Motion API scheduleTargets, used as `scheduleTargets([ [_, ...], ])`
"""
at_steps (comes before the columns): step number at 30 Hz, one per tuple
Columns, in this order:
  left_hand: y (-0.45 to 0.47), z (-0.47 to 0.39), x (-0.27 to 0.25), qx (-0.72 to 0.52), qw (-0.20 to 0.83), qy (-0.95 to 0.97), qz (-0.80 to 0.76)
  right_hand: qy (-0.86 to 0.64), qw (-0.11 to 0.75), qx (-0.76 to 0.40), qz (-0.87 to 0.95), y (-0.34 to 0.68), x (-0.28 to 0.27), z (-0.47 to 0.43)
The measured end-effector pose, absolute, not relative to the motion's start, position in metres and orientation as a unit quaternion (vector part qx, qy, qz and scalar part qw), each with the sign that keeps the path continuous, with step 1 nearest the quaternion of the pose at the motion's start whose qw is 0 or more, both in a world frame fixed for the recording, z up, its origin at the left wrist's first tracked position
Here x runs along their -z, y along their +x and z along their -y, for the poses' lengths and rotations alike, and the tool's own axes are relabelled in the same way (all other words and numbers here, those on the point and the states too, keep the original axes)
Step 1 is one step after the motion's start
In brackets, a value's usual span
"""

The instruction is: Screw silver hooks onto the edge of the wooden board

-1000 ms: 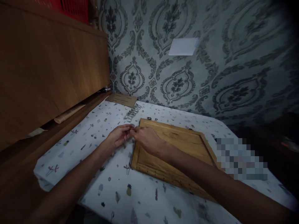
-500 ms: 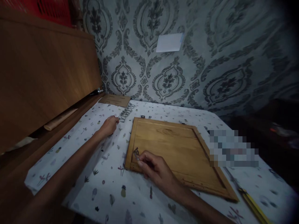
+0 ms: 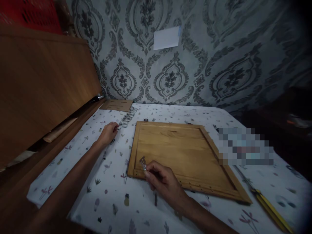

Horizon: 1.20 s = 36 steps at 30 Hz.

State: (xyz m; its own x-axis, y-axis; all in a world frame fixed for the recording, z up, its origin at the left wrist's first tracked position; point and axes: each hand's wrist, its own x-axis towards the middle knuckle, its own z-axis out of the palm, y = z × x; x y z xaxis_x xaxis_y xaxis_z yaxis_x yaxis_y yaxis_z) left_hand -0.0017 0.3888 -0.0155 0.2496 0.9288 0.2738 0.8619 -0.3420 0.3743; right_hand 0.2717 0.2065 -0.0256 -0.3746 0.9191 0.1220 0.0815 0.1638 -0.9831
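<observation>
**Hook at the board's near corner**

While the right hand pinches a small metal hook between closed fingers at the near-left corner of the wooden board, the left hand rests on the desk, fingers curled beside a row of hooks; whether they grip one cannot be told. A yellow-handled tool lies right of the board.
</observation>
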Motion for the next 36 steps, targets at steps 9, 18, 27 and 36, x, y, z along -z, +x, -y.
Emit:
scheduleTargets([
  [9,0.016,-0.338,-0.008,-0.273,0.103,0.785,-0.546,-0.397,0.425,-0.536,0.613,0.271,0.021,-0.202],
  [18,0.056,-0.217,-0.020,-0.274,0.330,0.796,-0.427,-0.413,0.444,-0.624,0.493,0.246,0.021,-0.166],
  [27,0.051,-0.178,0.010,-0.333,0.292,0.798,-0.410,-0.390,0.404,-0.686,0.463,0.241,0.022,-0.161],
  [36,0.054,-0.185,0.013,-0.283,0.272,0.813,-0.430,-0.437,0.406,-0.633,0.494,0.245,0.016,-0.165],
])
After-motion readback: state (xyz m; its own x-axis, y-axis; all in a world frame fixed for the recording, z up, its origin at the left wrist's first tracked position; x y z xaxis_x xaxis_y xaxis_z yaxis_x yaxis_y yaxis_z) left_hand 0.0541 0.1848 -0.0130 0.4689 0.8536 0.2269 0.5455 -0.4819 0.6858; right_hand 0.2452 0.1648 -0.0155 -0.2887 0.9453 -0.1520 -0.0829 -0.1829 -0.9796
